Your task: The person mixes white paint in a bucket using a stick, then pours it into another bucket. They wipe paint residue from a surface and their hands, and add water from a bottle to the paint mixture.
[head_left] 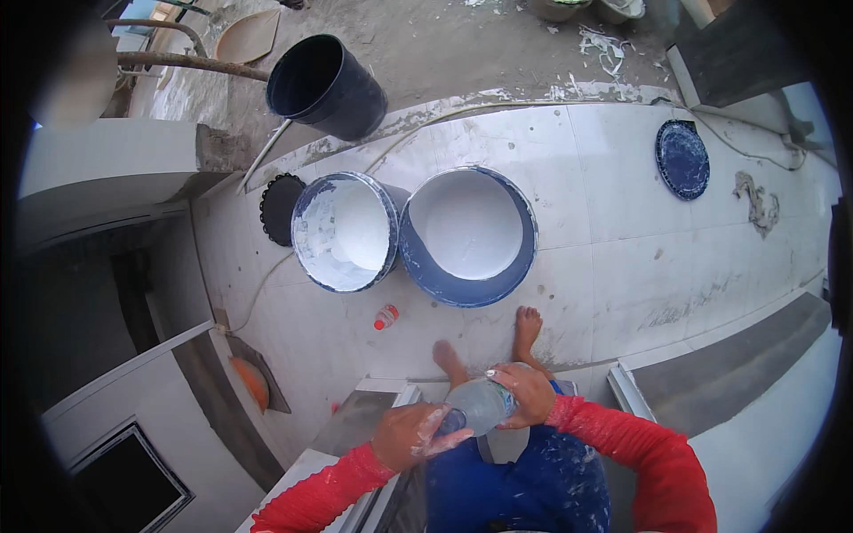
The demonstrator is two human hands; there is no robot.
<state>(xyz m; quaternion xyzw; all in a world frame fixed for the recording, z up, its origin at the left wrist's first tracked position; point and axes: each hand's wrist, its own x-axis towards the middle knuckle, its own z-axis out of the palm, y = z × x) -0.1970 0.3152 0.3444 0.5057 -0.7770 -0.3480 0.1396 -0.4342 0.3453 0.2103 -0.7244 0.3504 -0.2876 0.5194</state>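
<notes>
Above my lap I hold a clear plastic bottle (481, 405), tilted on its side. My right hand (526, 392), smeared white, grips the right end of it. My left hand (410, 436) is closed around the left end, where a bluish round part shows between thumb and fingers; whether it is a cap or the bottle's neck I cannot tell. Ahead of my bare feet stand two blue buckets side by side. The right bucket (458, 290) holds smooth white material. The left bucket (300, 218) has white stuff inside and a white-coated wall.
A small red bottle (386, 317) lies on the pale tiles. Beside the left bucket is a black lid (282, 210). Farther off stand a black bucket (351, 98), a blue lid (682, 160) and a crumpled rag (757, 204). A cable (462, 107) runs across the floor.
</notes>
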